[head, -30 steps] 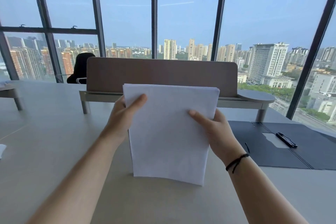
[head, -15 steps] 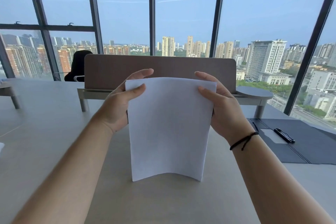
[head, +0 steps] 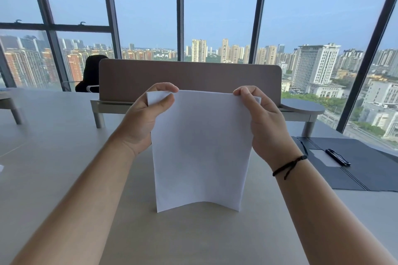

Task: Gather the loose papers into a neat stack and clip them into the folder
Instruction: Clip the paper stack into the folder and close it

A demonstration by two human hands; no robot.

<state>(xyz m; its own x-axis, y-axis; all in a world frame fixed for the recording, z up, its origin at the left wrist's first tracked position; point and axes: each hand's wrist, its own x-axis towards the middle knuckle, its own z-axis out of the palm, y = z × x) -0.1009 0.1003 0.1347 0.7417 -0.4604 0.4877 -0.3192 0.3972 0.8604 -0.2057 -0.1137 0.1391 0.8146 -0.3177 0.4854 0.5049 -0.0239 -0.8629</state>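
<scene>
At frame centre, the left hand [head: 148,114] and right hand [head: 261,120] each pinch a top corner of the upright stack of white paper sheets [head: 200,153] (bottom edge bowed on the beige tabletop [head: 53,146]). The open dark folder [head: 366,168] lies at right.

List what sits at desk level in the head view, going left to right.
Black chair → left hand → paper stack, held upright on the desk → right hand → black wrist cord → open dark folder with its black clip.
</scene>
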